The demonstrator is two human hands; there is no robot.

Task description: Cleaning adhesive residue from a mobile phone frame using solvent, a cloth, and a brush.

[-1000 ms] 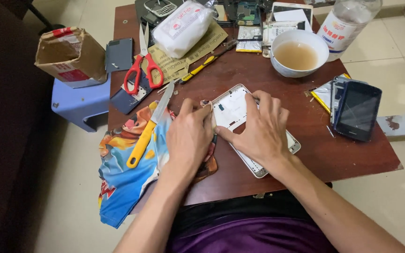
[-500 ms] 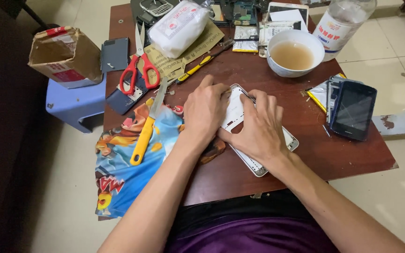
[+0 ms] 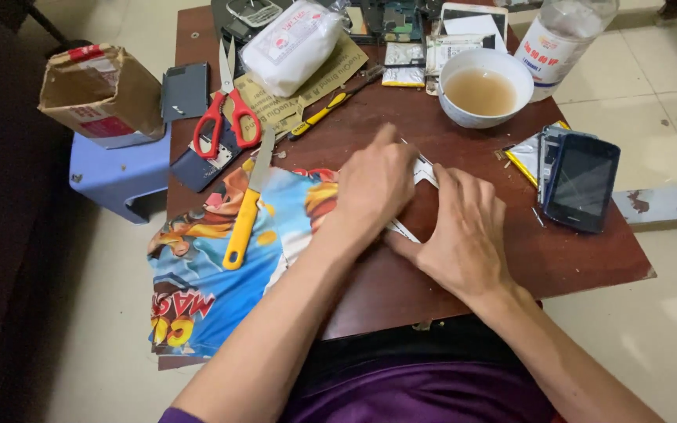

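A flat white device panel (image 3: pixel 425 168) lies on the brown table (image 3: pixel 589 258), almost wholly covered by my hands. Only a thin white edge shows by the fingers and another sliver under the wrist. My left hand (image 3: pixel 374 184) presses down on its left part, fingers curled over it. Beside it, my right hand (image 3: pixel 464 235) lies on the right part with fingers spread toward the left hand. The two hands touch above the panel. What the fingertips do underneath is hidden.
Left of the hands lie a colourful printed sheet (image 3: pixel 221 266), a yellow-handled knife (image 3: pixel 244 211) and red scissors (image 3: pixel 225 117). A bowl of brownish liquid (image 3: pixel 483 90), a plastic bottle (image 3: pixel 562 35) and a dark phone (image 3: pixel 581 184) sit to the right. A cardboard box (image 3: pixel 95 94) rests on a blue stool (image 3: pixel 119 172).
My left hand has slid right onto the white panel and met the right hand. The panel, plainly visible a second ago, is now nearly all covered.
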